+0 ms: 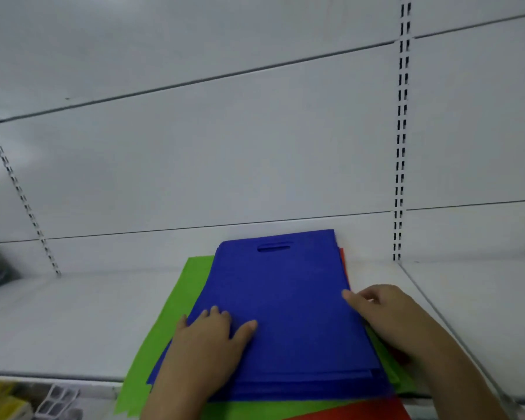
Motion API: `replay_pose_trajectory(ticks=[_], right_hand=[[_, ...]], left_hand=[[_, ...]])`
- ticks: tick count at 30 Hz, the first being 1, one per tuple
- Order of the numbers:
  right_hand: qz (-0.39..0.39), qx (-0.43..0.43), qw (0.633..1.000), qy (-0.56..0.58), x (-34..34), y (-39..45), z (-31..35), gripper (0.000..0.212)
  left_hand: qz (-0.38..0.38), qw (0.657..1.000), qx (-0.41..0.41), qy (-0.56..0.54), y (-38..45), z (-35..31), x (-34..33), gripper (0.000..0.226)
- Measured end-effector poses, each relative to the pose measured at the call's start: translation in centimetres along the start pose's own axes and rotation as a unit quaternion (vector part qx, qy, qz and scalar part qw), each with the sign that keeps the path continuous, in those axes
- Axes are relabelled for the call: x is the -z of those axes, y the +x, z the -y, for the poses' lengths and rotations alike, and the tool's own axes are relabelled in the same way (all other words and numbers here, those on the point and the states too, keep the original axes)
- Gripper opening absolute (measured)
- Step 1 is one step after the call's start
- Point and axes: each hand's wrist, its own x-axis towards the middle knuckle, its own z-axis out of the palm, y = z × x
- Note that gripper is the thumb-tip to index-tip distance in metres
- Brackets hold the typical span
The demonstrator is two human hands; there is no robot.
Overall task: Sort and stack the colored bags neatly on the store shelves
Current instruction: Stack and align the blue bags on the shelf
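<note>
White store shelf (73, 313) with slotted uprights (402, 147); on it, a mixed pile of flat fabric bags. We see the blue bag stack (279, 313) uppermost, its long axis running away from us toward the back panel, die-cut handle slot (274, 247) at the far end. Beneath it a green bag (170, 316) juts out to the left of the left hand, skewed, and a red bag (355, 412) shows at the near edge and as a sliver past the right hand.

Left hand (208, 334): fingers straight, palm pressing flat on the blue stack's near left part. Right hand (391, 316): at the stack's right edge, thumb on top; whether its fingers curl under the edge we cannot tell. Both hands sit equally near the stack, flanking it.

We judge squaring or lifting the blue stack off the other colours to be the step in hand.
</note>
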Motion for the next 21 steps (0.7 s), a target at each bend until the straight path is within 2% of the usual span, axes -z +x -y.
replay_pose_trajectory(ticks=[2, 4, 6, 8, 10, 11, 14, 16, 19, 21], right_hand=[[0.012, 0.003, 0.998, 0.054, 0.5, 0.2, 0.1, 0.035], [0.022, 0.001, 0.993, 0.119, 1.1, 0.0, 0.5, 0.027], [0.028, -0.011, 0.99, 0.139, 1.4, -0.1, 0.8, 0.025], [0.031, -0.023, 0.991, 0.127, 1.3, 0.0, 0.8, 0.029], [0.025, -0.025, 0.993, 0.116, 1.1, 0.4, 0.4, 0.034], [0.025, -0.026, 0.993, 0.115, 1.0, 0.5, 0.3, 0.036], [0.021, -0.021, 0.993, 0.113, 0.7, 0.8, 0.3, 0.039], [0.005, -0.013, 0.995, 0.098, 0.7, 1.3, 0.1, 0.038], [-0.013, -0.002, 0.997, 0.076, 1.1, 1.8, -0.1, 0.033], [-0.022, 0.012, 0.997, 0.071, 1.5, 1.9, -0.2, 0.018]], left_hand=[[-0.011, 0.999, -0.034, -0.015, 0.0, -0.7, 0.1, 0.045], [0.0, 0.994, -0.067, -0.092, -0.1, -1.0, 0.1, 0.04], [0.011, 0.98, -0.087, -0.176, -0.3, -0.8, 0.4, 0.032], [0.011, 0.977, -0.077, -0.199, -0.5, -0.2, 0.7, 0.035], [-0.01, 0.987, -0.034, -0.154, 0.0, 1.0, 0.6, 0.06], [-0.006, 0.993, -0.014, -0.116, 0.3, 1.5, 0.6, 0.063], [0.035, 0.999, -0.011, -0.027, 1.1, 2.0, 0.1, 0.058], [0.027, 0.999, -0.027, 0.001, 1.5, 1.4, -0.3, 0.055], [0.008, 0.999, -0.053, -0.001, 1.7, 0.2, -0.3, 0.051], [-0.002, 0.997, -0.064, -0.03, 1.8, -0.3, 0.0, 0.048]])
